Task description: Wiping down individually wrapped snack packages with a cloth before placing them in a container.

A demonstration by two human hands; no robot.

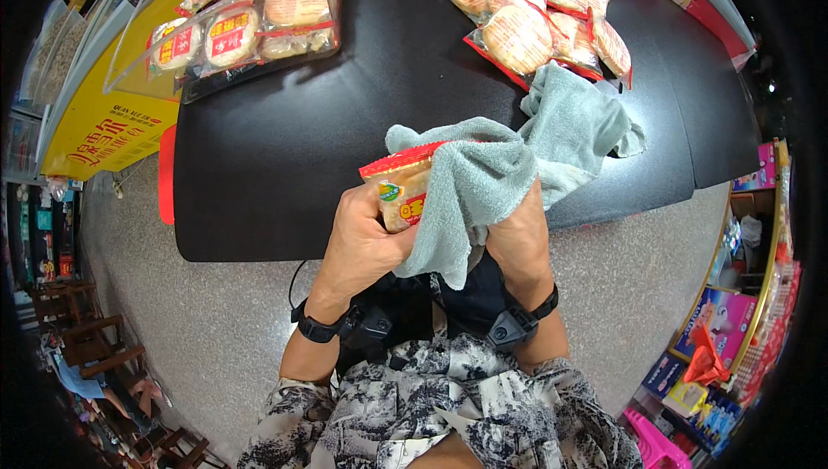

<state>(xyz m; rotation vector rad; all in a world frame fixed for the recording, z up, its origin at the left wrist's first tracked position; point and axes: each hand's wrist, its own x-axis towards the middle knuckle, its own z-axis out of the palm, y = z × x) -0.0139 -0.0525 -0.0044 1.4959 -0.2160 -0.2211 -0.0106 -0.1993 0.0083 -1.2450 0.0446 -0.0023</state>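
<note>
My left hand [366, 234] is closed around a small packet of round crackers [405, 193], clear with red edges, held upright above the near edge of the black table [267, 176]. A grey-green cloth [479, 180] drapes over the packet's right side. My right hand [523, 240] grips that cloth against the packet; its fingertips are hidden under the folds. Farther right, a second bunched cloth part [573, 124] lies on the table; I cannot tell whether it is the same piece.
Several similar cracker packets [517, 34] are piled at the back right. At the back left, a clear plastic bin [142, 77] holds more packets. A yellow printed panel [103, 137] stands left of the table. Shelves with colourful boxes [724, 327] line the right side, near a pink stool [655, 443].
</note>
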